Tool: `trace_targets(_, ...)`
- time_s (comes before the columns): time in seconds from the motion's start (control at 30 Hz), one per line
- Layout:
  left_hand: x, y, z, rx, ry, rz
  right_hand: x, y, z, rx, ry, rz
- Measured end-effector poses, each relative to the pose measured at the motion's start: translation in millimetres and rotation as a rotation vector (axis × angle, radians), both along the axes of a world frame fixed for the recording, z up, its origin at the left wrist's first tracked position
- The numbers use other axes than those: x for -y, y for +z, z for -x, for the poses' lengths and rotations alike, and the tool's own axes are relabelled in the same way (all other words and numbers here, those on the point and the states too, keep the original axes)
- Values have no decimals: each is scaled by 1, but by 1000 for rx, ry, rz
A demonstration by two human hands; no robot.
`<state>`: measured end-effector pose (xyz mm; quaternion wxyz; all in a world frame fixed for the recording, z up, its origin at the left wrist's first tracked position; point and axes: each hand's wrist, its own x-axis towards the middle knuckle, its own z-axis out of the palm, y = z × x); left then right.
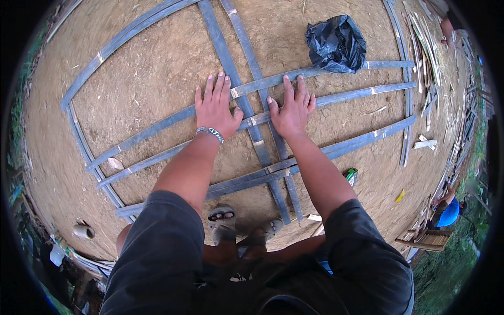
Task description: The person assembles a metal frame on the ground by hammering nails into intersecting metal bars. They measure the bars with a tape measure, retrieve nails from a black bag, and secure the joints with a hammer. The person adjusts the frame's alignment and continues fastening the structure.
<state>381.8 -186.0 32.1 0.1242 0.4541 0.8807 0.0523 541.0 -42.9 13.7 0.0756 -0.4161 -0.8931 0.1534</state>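
Bare packed earth spreads under you, with a lattice of long flat bamboo strips (315, 100) laid crosswise on it. Seen from your head camera, your left hand (215, 107) lies flat, fingers spread, pressing a strip just beside a crossing; your right hand (291, 110) does the same past that crossing, palm down and gripping nothing. Both sets of fingertips point away from you. These strips look light, thin and springy, likely with sharp edges, so press near the crossings and lift by the flat faces. Beyond your right fingertips sits a crumpled black plastic bag (336, 43). Nearer your right elbow lies a small green packet (350, 175), and further out a yellow scrap (400, 196).
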Motion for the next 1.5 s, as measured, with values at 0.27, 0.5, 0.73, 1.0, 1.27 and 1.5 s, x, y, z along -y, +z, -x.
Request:
trace_targets(0.27,-2,4,-1,-6,8,94,1,2,1,75,29,-29)
trace_targets(0.5,-2,-4,-3,-11,-12,10,-4,6,-3,11,8,41)
trace_targets(0.73,0,-6,-2,-22,-23,-22,12,32,48,52,308,-46)
trace_targets(1.0,-2,-1,-3,-5,33,49,14,25,49,303,359,41)
trace_targets(1.27,1,-18,-23,-23,123,-20,13,22,50,241,357,32)
trace_targets(1.5,-3,-11,-25,-17,116,54,9,11,40,11,314,80)
